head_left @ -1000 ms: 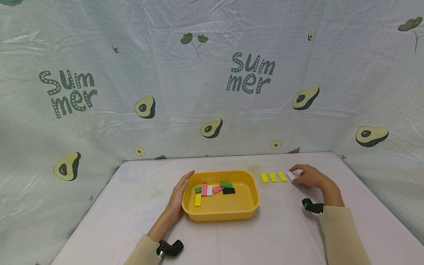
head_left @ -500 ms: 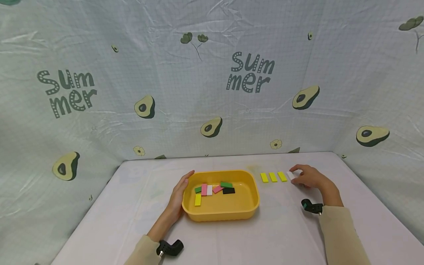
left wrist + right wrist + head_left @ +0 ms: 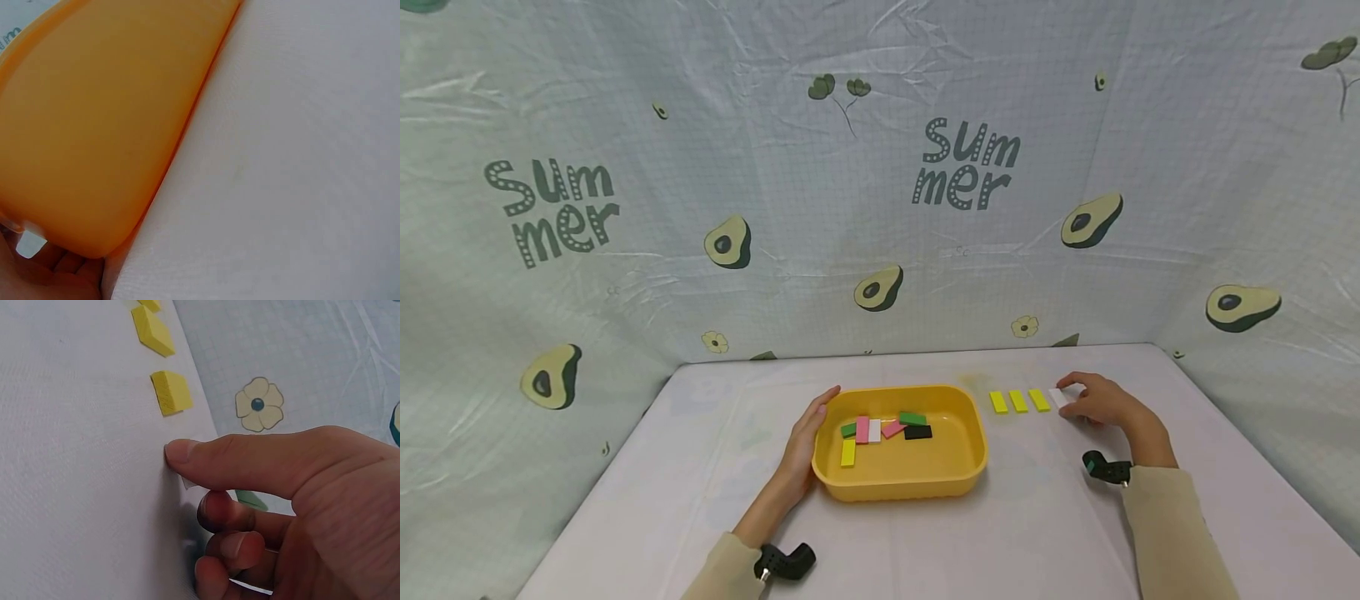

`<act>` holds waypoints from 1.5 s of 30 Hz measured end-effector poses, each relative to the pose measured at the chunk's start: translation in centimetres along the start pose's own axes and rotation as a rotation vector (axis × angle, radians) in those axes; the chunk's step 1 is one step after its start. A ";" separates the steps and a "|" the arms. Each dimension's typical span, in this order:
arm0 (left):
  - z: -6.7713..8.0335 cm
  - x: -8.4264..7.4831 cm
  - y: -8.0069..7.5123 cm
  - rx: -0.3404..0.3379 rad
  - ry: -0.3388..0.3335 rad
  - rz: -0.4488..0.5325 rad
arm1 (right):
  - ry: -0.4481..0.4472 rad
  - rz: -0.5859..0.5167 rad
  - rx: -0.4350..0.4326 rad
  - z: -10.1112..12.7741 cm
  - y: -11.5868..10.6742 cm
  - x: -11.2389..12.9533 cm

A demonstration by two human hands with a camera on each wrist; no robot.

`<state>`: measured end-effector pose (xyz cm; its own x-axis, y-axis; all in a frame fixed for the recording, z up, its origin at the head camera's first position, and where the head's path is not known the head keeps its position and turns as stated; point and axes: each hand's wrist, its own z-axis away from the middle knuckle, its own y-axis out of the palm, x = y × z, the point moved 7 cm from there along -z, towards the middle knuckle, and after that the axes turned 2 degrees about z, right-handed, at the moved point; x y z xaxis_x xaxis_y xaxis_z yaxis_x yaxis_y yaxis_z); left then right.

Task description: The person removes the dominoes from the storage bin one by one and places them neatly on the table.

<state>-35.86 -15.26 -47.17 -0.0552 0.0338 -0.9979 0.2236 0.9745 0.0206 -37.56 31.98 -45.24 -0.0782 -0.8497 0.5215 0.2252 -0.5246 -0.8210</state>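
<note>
A yellow tray stands on the table, and my left hand lies along its left side with fingers extended against the wall. The tray's wall fills much of the left wrist view, with part of the left hand below its corner. To the right, my right hand pinches a white block between thumb and fingers at the table surface. In the right wrist view, the thumb covers most of that block. Left of it, three yellow blocks lie in a spaced row.
Inside the tray lie a black block, a yellow block, a white block, and pink and green blocks. A patterned sheet hangs behind the white-covered table.
The white block under my right hand has settled slightly flatter, at the end of the yellow row. My left hand and the tray keep their places.
</note>
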 end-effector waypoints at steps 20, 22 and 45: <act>0.2 -0.2 0.0 -0.006 -0.003 -0.007 | -0.139 0.015 -0.028 1.1 -1.5 5.2; 0.2 -0.2 0.0 -0.009 -0.007 -0.009 | -0.160 0.018 -0.037 1.2 -1.5 6.3; 0.2 0.1 0.0 -0.015 -0.022 -0.018 | -0.423 0.020 -0.025 1.5 1.8 15.8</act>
<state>-35.63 -15.28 -47.28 -0.0376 0.0117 -0.9992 0.2084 0.9780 0.0036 -36.97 17.68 -38.14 0.3323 -0.7661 0.5502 0.1984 -0.5136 -0.8348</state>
